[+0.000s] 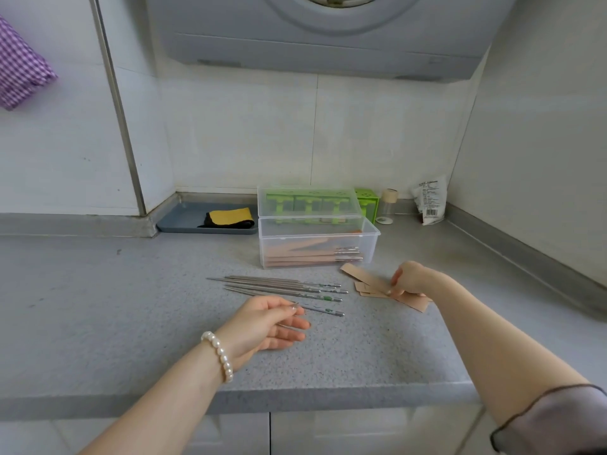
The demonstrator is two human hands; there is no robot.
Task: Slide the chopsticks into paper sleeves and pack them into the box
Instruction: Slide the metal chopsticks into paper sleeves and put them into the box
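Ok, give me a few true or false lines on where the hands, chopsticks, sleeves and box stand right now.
1. The left hand pinches a chopstick near its tip. True.
2. The right hand holds nothing. False: it pinches a paper sleeve from the loose sleeves on the counter.
3. The clear box already holds sleeved chopsticks. True.
4. The box's lid is closed. False: the lid stands open behind it.
5. Bare chopsticks lie right of the sleeves. False: they lie left of them.
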